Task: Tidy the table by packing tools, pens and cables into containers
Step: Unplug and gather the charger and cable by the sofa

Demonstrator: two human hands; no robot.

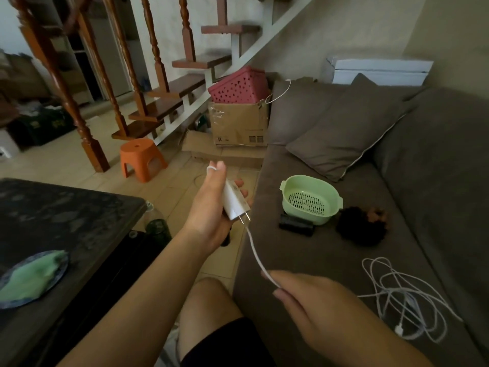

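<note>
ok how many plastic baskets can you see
2. The green basket sits on the sofa seat, and the pink basket rests on top of the cardboard box beside the stairs. Others may be hidden.

One wide-angle view, worn on the person's head, looking forward and down.

The camera tilts down over the person's own arms, which enter from the bottom edge. The left hand (215, 205) and right hand (317, 308) are close in the lower middle. A sofa (330, 250) fills the right side, a dark table (66, 207) the left, and the stairs (172, 88) stand far off at the top. Lines bow toward the edges.
</note>
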